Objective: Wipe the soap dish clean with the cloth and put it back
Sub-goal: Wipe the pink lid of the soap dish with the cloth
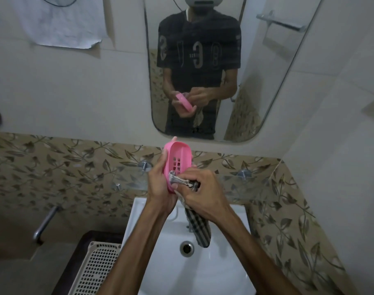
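I see the soap dish (178, 160) held upright above the sink (224, 271), left hand (160, 188) at its left edge, right hand (203, 192) pressing the cloth (200, 226) into its lower end; mirror (256, 67) behind, basket (94, 271) left of the sink.

White sink (224, 273), mirror (267, 86), glass shelf (256, 184), leaf-patterned tiles (54, 167), perforated basket (96, 271)
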